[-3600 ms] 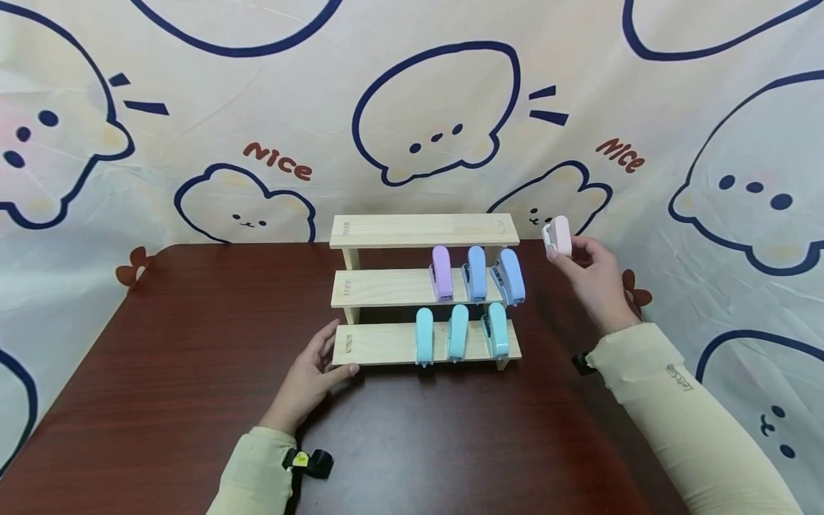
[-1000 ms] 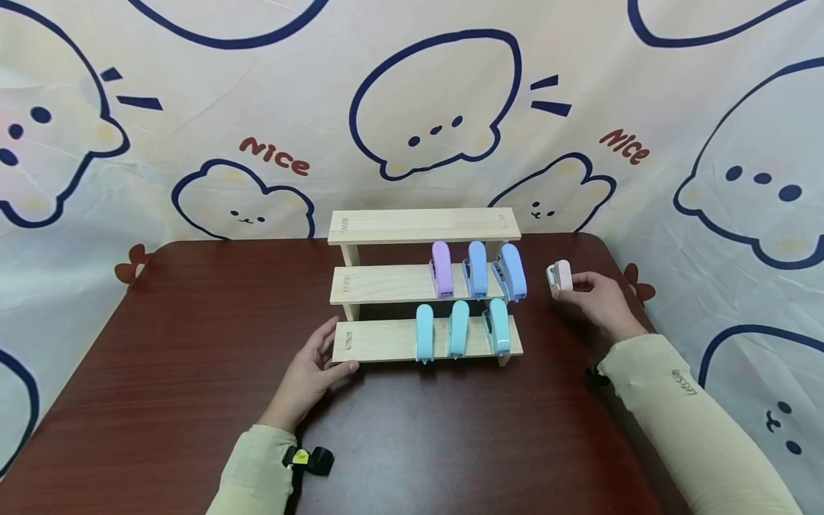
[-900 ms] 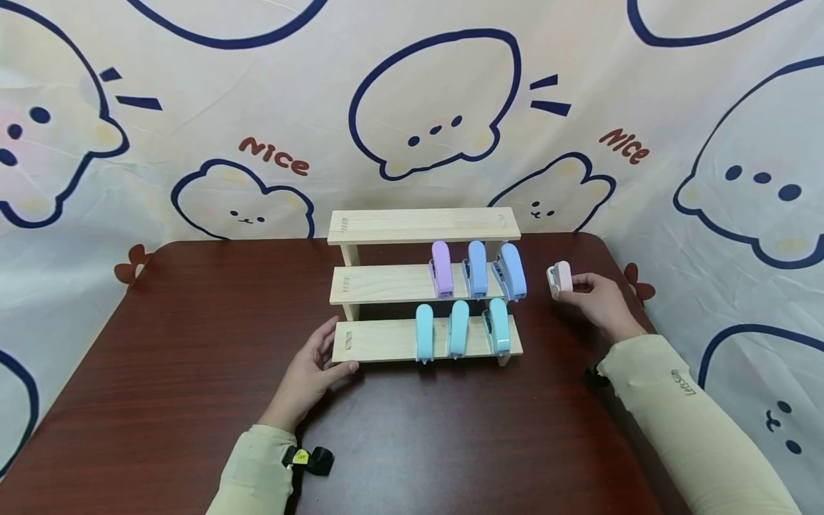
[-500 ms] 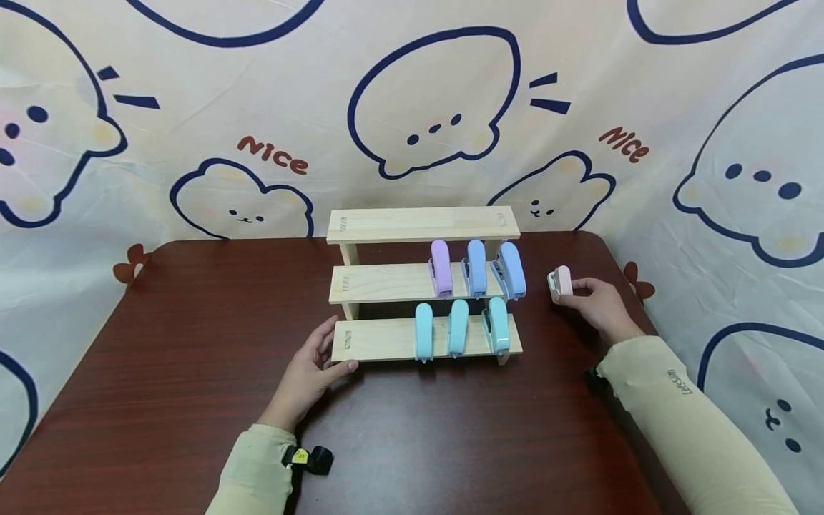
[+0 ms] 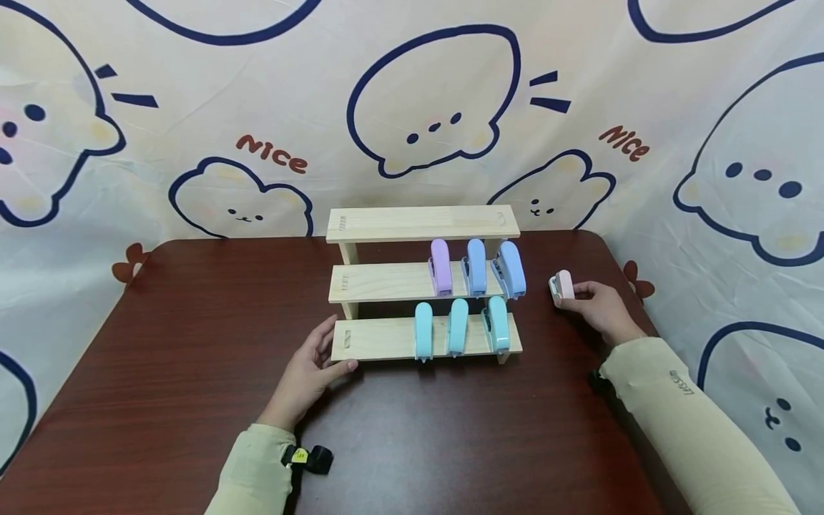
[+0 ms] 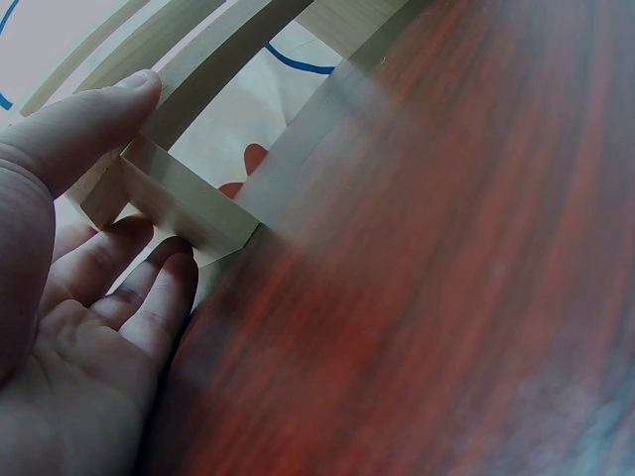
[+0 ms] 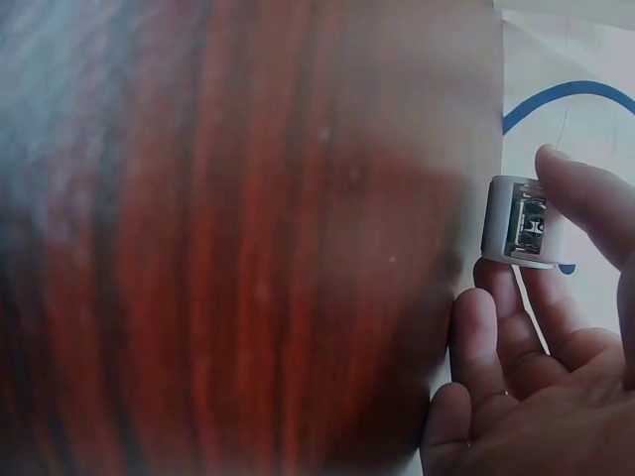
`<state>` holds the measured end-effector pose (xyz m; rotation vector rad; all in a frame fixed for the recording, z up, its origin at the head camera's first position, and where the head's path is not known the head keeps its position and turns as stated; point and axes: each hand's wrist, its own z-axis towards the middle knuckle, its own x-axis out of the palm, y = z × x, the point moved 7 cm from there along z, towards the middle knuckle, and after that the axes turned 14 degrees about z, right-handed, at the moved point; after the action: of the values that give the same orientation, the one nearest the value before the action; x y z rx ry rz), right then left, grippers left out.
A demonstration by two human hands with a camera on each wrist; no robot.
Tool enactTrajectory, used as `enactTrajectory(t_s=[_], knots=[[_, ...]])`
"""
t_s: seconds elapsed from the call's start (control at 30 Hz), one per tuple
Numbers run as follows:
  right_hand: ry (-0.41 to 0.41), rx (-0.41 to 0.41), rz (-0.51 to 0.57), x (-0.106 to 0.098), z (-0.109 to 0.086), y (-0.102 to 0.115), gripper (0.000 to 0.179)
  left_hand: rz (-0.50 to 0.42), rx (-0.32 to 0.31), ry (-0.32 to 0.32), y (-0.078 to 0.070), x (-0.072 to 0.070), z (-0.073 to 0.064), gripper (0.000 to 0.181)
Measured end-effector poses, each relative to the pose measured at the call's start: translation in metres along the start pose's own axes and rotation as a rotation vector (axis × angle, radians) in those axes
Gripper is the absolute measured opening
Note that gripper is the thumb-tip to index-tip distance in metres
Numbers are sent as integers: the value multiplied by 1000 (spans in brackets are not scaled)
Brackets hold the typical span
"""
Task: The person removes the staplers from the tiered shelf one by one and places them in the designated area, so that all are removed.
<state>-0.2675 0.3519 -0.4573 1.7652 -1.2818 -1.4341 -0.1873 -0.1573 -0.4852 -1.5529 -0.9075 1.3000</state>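
Between thumb and fingers my right hand [image 5: 601, 309] pinches a small pale pink stapler [image 5: 562, 286], right of the rack. Its metal end faces the camera in the right wrist view, with the thumb on one side of the stapler [image 7: 518, 220]. I cannot tell whether it touches the table. My left hand [image 5: 310, 372] holds the left end of a three-step wooden rack [image 5: 376, 342], thumb at the front edge of the lowest step. In the left wrist view, the fingers of the left hand [image 6: 94, 288] curl beneath the rack's end [image 6: 184, 193].
Three turquoise staplers [image 5: 458, 327] stand on the bottom step's right half. On the middle step are a purple stapler [image 5: 440, 268] and two blue staplers [image 5: 476, 268]. A dark brown table [image 5: 193, 343] carries the rack, with a printed cloth [image 5: 412, 86] behind.
My right hand has lowered the pink stapler from beside the top step towards the table at the right, then shifted only slightly. The left hand keeps its hold on the rack.
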Motion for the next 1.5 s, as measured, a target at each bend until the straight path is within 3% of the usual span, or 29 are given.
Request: enactTrajectory(t_s=[0.3, 1.03, 1.27, 1.5], knots=[[-18, 13, 18, 1, 2, -5, 66, -20, -8, 3, 0, 0, 0, 94], [-29, -47, 0, 2, 2, -4, 64, -5, -19, -3, -2, -1, -1, 94], [-59, -51, 59, 1, -2, -7, 68, 14, -17, -3, -2, -1, -1, 94], [-138, -77, 172, -3, -9, -8, 68, 28, -20, -7, -1, -1, -2, 93]])
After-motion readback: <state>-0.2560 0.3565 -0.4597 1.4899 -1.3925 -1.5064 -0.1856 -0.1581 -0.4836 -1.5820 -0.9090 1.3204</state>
